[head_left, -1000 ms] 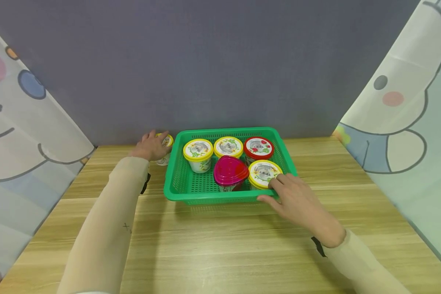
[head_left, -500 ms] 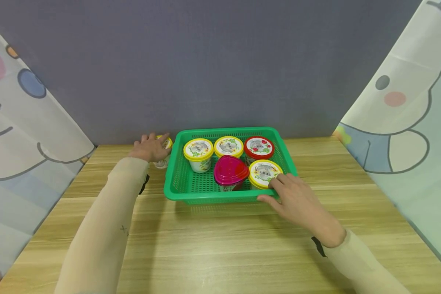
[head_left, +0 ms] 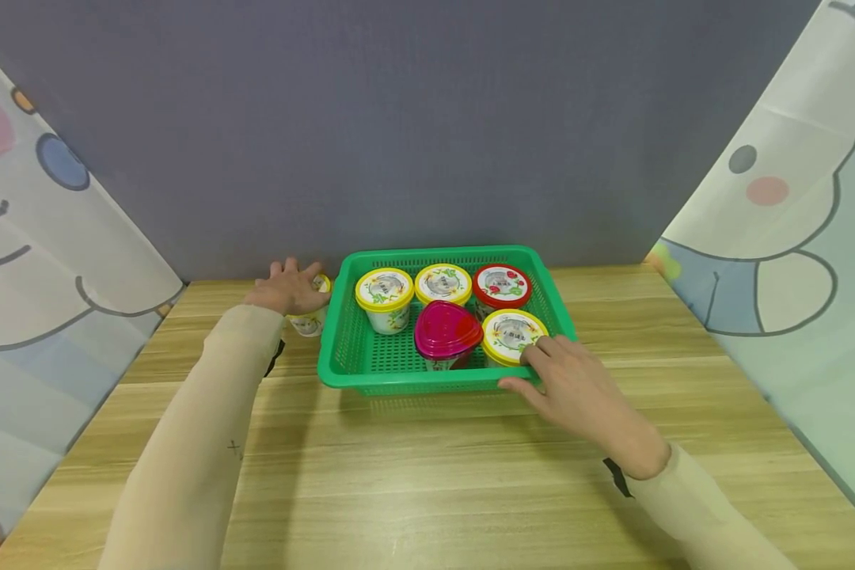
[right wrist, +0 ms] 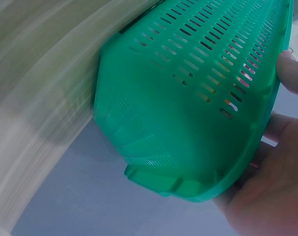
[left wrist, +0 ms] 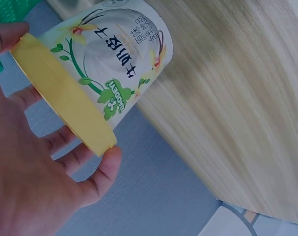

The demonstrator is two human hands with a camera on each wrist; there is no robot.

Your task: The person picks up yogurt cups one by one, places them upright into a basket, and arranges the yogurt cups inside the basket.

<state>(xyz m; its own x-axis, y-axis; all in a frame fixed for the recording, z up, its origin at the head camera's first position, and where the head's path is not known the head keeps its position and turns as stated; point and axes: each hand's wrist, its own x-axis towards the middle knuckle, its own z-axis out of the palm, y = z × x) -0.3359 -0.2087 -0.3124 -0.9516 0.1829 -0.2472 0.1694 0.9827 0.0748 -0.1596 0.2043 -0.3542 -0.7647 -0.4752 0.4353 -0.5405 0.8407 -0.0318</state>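
Just left of the green plastic basket (head_left: 399,382), my left hand (head_left: 283,291) grips a white yogurt cup (head_left: 309,323) by its yellow lid. In the left wrist view the fingers spread around the lid's rim, and the cup (left wrist: 112,64) has a flower print. My right hand (head_left: 577,386) holds the basket's near right corner, thumb on one side of the rim and fingers over the other. Inside the basket are several lidded cups: yellow-lidded ones such as the back-left cup (head_left: 385,291), a red-lidded cup (head_left: 502,286) and a tub with a magenta lid (head_left: 445,331).
The basket stands on a wood-grain table (head_left: 427,491) close to a grey back panel (head_left: 413,127). Cartoon-printed sheets (head_left: 791,261) flank both sides. Bare floor of the basket shows at its front left.
The left hand has shifted a little toward me and to the left, and the yogurt cup has come with it. The right hand and the basket have stayed put.
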